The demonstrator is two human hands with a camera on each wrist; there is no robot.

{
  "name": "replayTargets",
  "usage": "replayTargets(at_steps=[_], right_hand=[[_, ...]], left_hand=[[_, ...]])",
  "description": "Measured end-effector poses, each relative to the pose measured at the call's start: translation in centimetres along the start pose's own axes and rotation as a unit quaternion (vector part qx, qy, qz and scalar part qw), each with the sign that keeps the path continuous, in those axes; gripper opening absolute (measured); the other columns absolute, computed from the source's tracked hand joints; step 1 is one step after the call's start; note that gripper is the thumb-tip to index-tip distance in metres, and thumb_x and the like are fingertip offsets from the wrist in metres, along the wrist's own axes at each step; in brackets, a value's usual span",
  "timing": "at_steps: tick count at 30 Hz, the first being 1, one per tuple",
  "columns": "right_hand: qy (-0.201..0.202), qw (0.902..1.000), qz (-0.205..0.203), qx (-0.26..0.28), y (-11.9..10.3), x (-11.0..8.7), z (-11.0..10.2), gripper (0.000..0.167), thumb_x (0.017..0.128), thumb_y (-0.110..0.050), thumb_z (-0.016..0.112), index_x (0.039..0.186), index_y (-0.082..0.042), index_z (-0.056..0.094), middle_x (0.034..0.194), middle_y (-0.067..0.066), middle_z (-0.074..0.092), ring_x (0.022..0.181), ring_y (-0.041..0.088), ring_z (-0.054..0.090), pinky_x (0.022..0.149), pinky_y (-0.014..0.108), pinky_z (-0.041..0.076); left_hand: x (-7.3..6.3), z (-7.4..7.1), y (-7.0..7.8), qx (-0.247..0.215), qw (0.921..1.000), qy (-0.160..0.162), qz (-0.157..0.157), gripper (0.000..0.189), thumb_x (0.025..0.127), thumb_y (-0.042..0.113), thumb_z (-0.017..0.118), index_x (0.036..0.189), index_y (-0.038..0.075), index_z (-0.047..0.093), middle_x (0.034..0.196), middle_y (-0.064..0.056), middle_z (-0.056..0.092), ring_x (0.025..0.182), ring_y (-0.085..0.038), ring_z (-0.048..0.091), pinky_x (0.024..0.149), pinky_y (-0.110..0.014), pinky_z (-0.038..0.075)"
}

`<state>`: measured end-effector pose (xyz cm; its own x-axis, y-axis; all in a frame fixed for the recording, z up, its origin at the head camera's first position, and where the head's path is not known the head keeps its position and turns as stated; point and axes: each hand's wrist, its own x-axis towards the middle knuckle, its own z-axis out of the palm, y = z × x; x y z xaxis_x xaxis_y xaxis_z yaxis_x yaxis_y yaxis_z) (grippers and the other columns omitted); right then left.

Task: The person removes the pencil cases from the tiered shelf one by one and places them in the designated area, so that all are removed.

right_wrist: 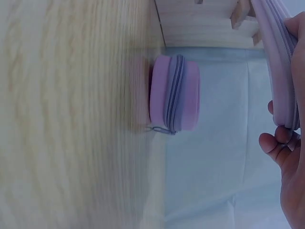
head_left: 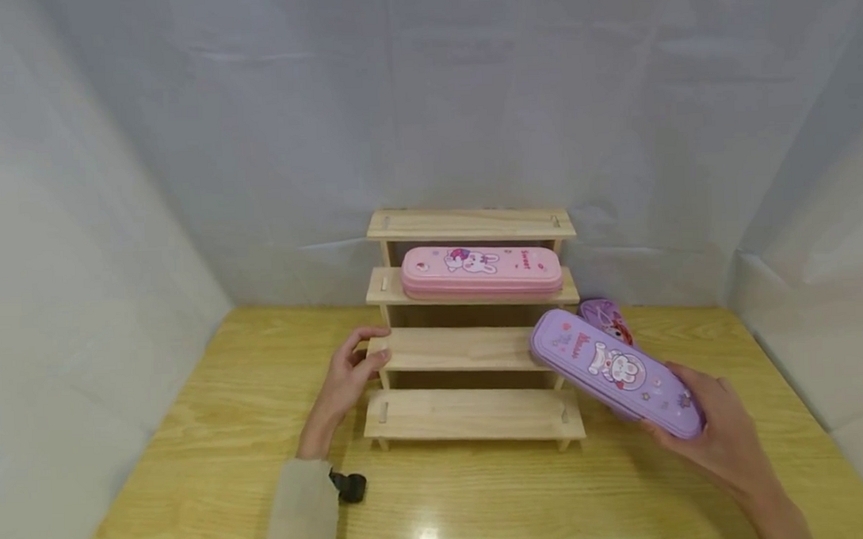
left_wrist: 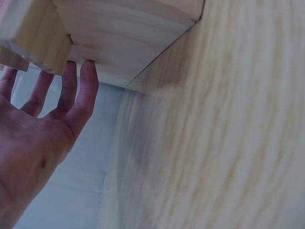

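Note:
A light wooden stepped shelf (head_left: 472, 415) stands on the table. My left hand (head_left: 349, 375) grips the left end of its second step from the bottom, and in the left wrist view the fingertips (left_wrist: 89, 67) meet the side panel. My right hand (head_left: 726, 430) holds a purple zippered pencil case (head_left: 584, 359) with a bunny picture by its near right end. The case is tilted, its far end overlapping the right end of that same step in the head view. A pink pencil case (head_left: 481, 272) lies along the third step, lid up.
Another purple pencil case (head_left: 606, 315) lies on the table (head_left: 216, 436) right of the shelf, partly hidden behind the held one; its zipper side shows in the right wrist view. Pale cloth walls (head_left: 468, 102) enclose the back and sides. A black strap piece (head_left: 349, 486) sits by the left sleeve.

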<state>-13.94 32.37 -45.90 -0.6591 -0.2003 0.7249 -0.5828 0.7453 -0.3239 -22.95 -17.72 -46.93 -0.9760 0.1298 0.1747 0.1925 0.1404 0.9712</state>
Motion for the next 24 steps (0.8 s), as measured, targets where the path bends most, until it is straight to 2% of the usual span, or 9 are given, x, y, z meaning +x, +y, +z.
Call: replayTargets(at_steps=[5,12,16,18,19,22,24], right_hand=[[0.027,0.9995,0.009,0.013,0.0,-0.6,-0.2,0.088,0.074,-0.06,0.082,0.125,0.01,0.063,0.108,0.026,0.066,0.109,-0.007,0.043,0.096,0.006,0.028],[0.049,0.998,0.034,0.023,0.5,-1.4,-0.8,0.087,0.068,-0.049,0.087,0.126,0.011,0.062,0.108,0.029,0.063,0.115,-0.014,0.04,0.097,0.005,0.027],[0.061,0.9974,0.033,0.023,1.0,-1.7,-1.1,0.09,0.072,-0.057,0.084,0.125,0.012,0.063,0.107,0.028,0.064,0.113,-0.014,0.042,0.095,0.006,0.028],[0.069,0.997,0.029,0.021,1.3,-1.8,-1.2,0.091,0.075,-0.063,0.08,0.124,0.012,0.064,0.107,0.023,0.066,0.112,-0.013,0.043,0.095,0.006,0.029],[0.071,0.9968,0.031,0.02,1.3,-1.9,-1.3,0.09,0.075,-0.061,0.08,0.124,0.013,0.064,0.11,0.015,0.067,0.112,-0.014,0.043,0.094,0.006,0.029],[0.071,0.9963,0.048,0.012,1.5,-2.2,-1.8,0.084,0.067,-0.044,0.088,0.125,0.012,0.064,0.12,-0.011,0.062,0.11,-0.015,0.044,0.093,0.006,0.029],[0.071,0.9956,0.06,0.006,1.5,-2.2,-2.1,0.082,0.058,-0.027,0.091,0.126,0.011,0.064,0.123,-0.018,0.057,0.11,-0.016,0.044,0.092,0.005,0.029]], left_hand=[[0.0,0.0,0.0,-0.006,1.0,0.004,0.001,0.032,0.101,0.015,0.062,0.132,0.008,0.059,0.143,-0.007,0.054,0.094,-0.011,0.063,0.08,-0.029,0.057],[0.0,0.0,-0.2,-0.006,1.0,0.004,0.002,0.032,0.101,0.015,0.063,0.133,0.008,0.059,0.142,-0.007,0.054,0.093,-0.011,0.062,0.08,-0.028,0.057],[0.0,0.0,-0.2,-0.008,1.0,0.005,0.002,0.033,0.101,0.015,0.063,0.133,0.007,0.059,0.142,-0.006,0.054,0.093,-0.011,0.063,0.08,-0.028,0.057],[0.1,0.0,-0.3,-0.008,1.0,0.005,0.003,0.033,0.101,0.015,0.062,0.133,0.007,0.059,0.142,-0.006,0.054,0.093,-0.011,0.063,0.08,-0.028,0.057],[0.1,0.0,-0.3,-0.009,0.9999,0.005,0.003,0.033,0.101,0.015,0.062,0.133,0.007,0.059,0.141,-0.006,0.054,0.093,-0.011,0.063,0.08,-0.028,0.057],[0.1,0.0,-0.3,-0.009,0.9999,0.004,0.004,0.033,0.101,0.015,0.062,0.133,0.007,0.059,0.141,-0.006,0.054,0.093,-0.011,0.063,0.08,-0.028,0.057],[0.1,0.0,-0.3,-0.008,0.9999,0.004,0.006,0.033,0.101,0.015,0.063,0.133,0.007,0.059,0.141,-0.007,0.054,0.093,-0.011,0.063,0.08,-0.028,0.057]])
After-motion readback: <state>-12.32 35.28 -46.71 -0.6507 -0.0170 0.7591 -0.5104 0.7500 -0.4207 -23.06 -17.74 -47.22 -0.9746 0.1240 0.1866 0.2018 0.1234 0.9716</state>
